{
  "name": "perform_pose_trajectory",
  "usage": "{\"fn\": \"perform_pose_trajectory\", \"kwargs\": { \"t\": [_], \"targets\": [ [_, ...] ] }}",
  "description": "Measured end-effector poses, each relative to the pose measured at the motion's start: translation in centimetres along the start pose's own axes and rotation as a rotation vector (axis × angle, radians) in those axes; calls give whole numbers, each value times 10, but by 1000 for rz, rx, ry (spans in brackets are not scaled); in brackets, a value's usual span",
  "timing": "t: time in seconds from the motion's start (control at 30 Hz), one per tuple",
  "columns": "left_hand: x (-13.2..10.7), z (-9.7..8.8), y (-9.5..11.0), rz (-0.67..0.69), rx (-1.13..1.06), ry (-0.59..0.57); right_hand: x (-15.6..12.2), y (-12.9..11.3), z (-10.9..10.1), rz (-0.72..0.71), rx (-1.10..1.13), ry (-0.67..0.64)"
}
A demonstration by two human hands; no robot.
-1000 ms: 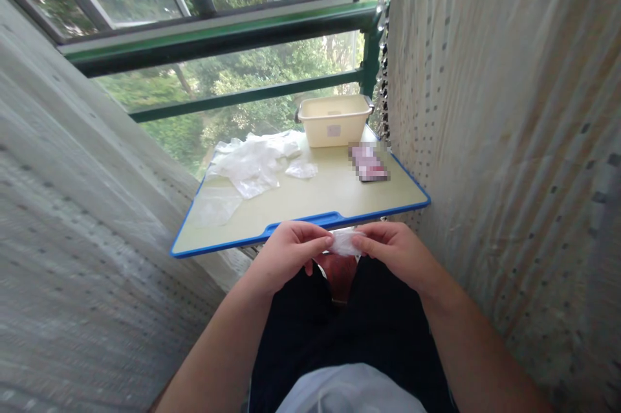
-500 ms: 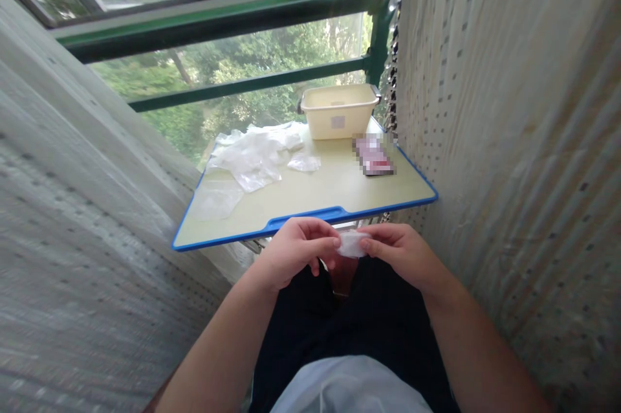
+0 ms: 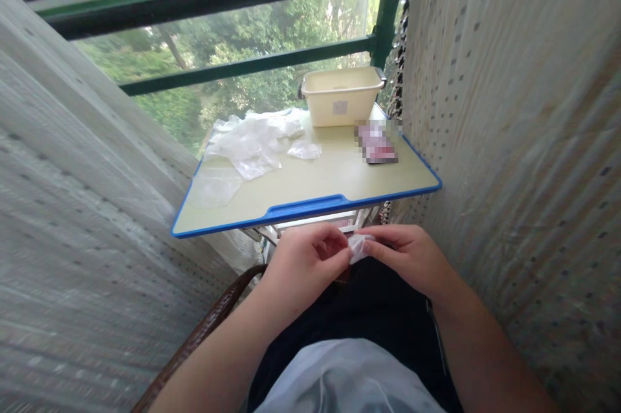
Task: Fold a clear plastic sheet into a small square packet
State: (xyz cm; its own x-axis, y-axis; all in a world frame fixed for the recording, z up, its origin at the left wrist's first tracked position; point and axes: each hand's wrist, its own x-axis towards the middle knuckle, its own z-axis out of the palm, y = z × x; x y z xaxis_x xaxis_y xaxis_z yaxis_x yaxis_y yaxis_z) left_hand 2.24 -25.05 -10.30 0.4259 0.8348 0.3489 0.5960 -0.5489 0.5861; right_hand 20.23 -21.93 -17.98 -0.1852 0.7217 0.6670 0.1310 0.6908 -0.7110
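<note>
A small, crumpled, whitish plastic bag (image 3: 358, 247) is held between my two hands, just in front of the table's near edge and above my lap. My left hand (image 3: 310, 263) pinches its left side between thumb and fingers. On the other side, the thumb and fingers of my right hand (image 3: 410, 256) are closed on it. Part of the bag is hidden by the fingers. On the table (image 3: 315, 180) lie a heap of clear plastic bags (image 3: 255, 141), a flat clear bag (image 3: 216, 188) and a small folded bag (image 3: 305, 150).
A cream plastic bin (image 3: 342, 102) with dark handles stands at the table's back. A blurred pinkish packet (image 3: 377, 143) lies in front of it to the right. Curtains hang close on both sides, and a green railing (image 3: 252, 65) runs behind the table.
My left hand has moved slightly right and down, and the plastic bag between my hands looks more bunched. The view has tilted down, so the table sits higher in the picture.
</note>
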Motion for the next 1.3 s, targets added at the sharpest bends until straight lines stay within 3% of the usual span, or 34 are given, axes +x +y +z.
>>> {"fn": "perform_pose_trajectory", "kwargs": {
  "t": [0.2, 0.47, 0.83, 1.0, 1.13, 1.23, 1.3],
  "targets": [
    [-5, 8, -10, 56, 125, -15, -7, -4, 1, -67, -52, -41],
    [-13, 14, -6, 23, 462, 222, -13, -1, 1, -99, -173, 27],
    [-25, 31, -7, 272, 433, 456, -19, -2, 9, -122, -221, 138],
    [-24, 31, -6, 353, 481, 357, -18, -2, 5, -125, -129, 80],
    [-21, 27, -5, 339, 349, 253, -19, 1, 3, -112, -53, 71],
    [-18, 27, -7, 263, 184, 238, -19, 3, 3, -127, -13, 63],
    [-14, 27, -10, 127, -9, 205, -19, 4, 3, -137, 7, 60]
  ]
}}
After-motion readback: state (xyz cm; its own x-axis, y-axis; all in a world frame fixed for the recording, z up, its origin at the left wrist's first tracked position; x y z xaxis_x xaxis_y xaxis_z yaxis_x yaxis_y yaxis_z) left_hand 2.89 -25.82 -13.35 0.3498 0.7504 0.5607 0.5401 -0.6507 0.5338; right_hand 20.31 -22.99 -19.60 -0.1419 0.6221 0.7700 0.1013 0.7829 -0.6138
